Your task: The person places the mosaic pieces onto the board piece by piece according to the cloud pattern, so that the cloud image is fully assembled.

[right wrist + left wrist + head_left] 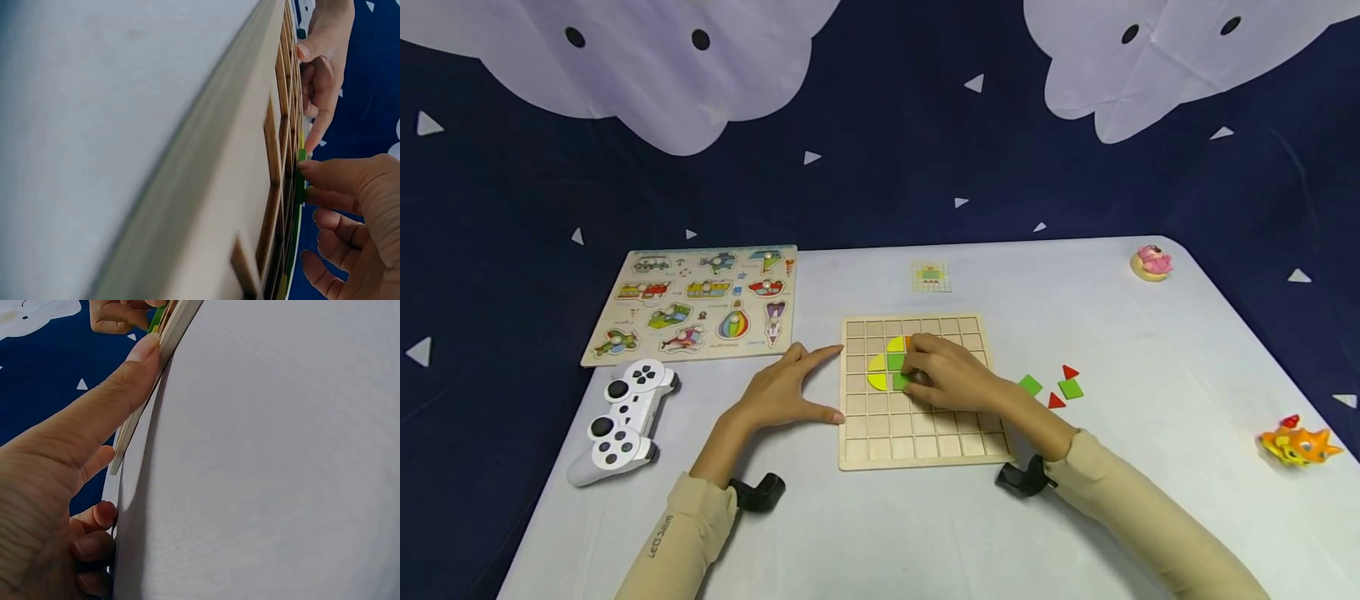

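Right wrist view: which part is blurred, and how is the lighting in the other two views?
Right wrist view: the near rim of the wooden board is blurred, the right hand looks sharper; left wrist view: dimmer, with a soft shadow on the white table beside the board; head view: brighter, fairly even light, the controller clearly outlined.

The right hand (951,373) hides (partly) an orange piece (907,341).

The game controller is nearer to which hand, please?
Left. The left hand is right of the controller, at the board; the right hand is farther right, over the board.
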Action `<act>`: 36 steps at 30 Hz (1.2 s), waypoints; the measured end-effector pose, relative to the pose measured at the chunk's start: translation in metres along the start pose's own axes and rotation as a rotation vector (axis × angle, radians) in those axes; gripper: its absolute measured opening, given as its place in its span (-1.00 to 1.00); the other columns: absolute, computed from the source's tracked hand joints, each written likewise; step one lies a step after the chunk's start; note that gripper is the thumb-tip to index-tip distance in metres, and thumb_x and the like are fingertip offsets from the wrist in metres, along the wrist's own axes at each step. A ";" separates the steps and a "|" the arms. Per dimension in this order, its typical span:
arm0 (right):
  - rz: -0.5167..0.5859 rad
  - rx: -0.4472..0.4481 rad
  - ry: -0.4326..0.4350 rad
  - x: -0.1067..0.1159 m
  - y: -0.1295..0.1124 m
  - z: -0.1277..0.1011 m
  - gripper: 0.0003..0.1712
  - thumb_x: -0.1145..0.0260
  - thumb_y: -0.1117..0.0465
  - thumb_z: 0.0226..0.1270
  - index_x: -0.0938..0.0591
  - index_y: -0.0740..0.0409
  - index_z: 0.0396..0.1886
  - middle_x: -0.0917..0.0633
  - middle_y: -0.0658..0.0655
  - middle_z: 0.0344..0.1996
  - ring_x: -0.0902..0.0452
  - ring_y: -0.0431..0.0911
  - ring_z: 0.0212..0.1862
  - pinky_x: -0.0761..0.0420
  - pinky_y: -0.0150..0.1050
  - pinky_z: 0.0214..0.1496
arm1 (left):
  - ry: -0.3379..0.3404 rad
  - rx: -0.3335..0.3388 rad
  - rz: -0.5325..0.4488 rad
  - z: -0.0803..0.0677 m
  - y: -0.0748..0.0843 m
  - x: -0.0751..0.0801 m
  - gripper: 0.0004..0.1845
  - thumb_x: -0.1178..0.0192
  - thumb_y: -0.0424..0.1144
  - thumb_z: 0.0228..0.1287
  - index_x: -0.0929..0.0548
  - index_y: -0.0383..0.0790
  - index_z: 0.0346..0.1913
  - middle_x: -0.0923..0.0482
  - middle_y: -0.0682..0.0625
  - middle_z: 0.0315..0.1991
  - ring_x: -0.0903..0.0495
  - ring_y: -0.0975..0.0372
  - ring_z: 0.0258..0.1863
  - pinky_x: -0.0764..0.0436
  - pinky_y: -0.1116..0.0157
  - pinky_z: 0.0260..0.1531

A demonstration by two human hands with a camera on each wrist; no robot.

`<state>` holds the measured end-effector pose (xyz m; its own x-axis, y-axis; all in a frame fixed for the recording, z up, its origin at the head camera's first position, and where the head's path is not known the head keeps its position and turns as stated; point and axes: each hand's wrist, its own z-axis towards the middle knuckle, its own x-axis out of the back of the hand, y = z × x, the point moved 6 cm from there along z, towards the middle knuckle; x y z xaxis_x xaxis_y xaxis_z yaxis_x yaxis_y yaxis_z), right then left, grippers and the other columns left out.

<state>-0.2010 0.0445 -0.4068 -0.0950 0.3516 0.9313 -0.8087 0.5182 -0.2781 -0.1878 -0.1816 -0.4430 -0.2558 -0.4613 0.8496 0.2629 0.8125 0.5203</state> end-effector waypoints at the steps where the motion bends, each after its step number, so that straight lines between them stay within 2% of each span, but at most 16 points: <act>1: 0.006 -0.002 -0.002 0.000 0.000 0.000 -0.85 -0.46 0.16 0.22 -0.71 0.14 -0.32 -0.52 0.01 -0.31 -0.36 -0.17 -0.27 -0.50 -0.24 -0.15 | 0.001 -0.001 0.002 0.000 0.000 0.000 0.15 -0.53 0.37 -0.31 -0.33 0.18 0.48 -0.28 0.00 -0.25 -0.31 0.20 -0.42 -0.31 0.28 -0.44; 10: 0.050 -0.036 -0.040 -0.005 -0.002 0.004 -0.89 -0.43 0.19 0.27 -0.69 0.11 -0.31 -0.50 0.00 -0.34 -0.33 -0.18 -0.28 -0.44 -0.30 -0.21 | 0.002 -0.002 -0.004 -0.001 0.002 0.001 0.15 -0.53 0.38 -0.31 -0.33 0.18 0.48 -0.28 0.00 -0.25 -0.31 0.20 -0.41 -0.31 0.28 -0.44; 19: -0.018 -0.057 -0.025 0.001 -0.006 0.002 -0.81 -0.46 0.11 0.25 -0.73 0.10 -0.23 -0.50 0.01 -0.32 -0.34 -0.14 -0.24 -0.43 -0.20 -0.14 | 0.013 0.001 -0.005 -0.002 0.001 0.002 0.14 -0.54 0.36 -0.31 -0.34 0.18 0.47 -0.27 0.00 -0.25 -0.31 0.20 -0.42 -0.31 0.28 -0.44; 25: -0.021 -0.077 0.032 0.011 -0.002 -0.013 -0.74 -0.47 0.08 0.23 -0.75 0.12 -0.17 -0.54 0.03 -0.30 -0.37 -0.16 -0.26 -0.46 -0.21 -0.15 | 0.013 0.004 -0.012 -0.002 0.001 0.001 0.14 -0.55 0.35 -0.31 -0.34 0.16 0.47 -0.27 0.00 -0.25 -0.31 0.19 -0.42 -0.30 0.27 -0.44; 36: -0.073 -0.184 0.051 0.033 0.026 -0.048 -0.68 -0.55 0.12 0.11 -0.76 0.17 -0.16 -0.52 0.04 -0.28 -0.34 -0.15 -0.28 -0.40 -0.20 -0.21 | 0.006 -0.002 -0.001 0.000 0.001 0.000 0.15 -0.53 0.37 -0.31 -0.33 0.17 0.48 -0.28 0.00 -0.24 -0.31 0.20 -0.42 -0.31 0.28 -0.43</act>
<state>-0.1972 0.1069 -0.3945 -0.0066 0.3448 0.9386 -0.6920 0.6760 -0.2532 -0.1873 -0.1814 -0.4422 -0.2503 -0.4644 0.8495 0.2642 0.8114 0.5214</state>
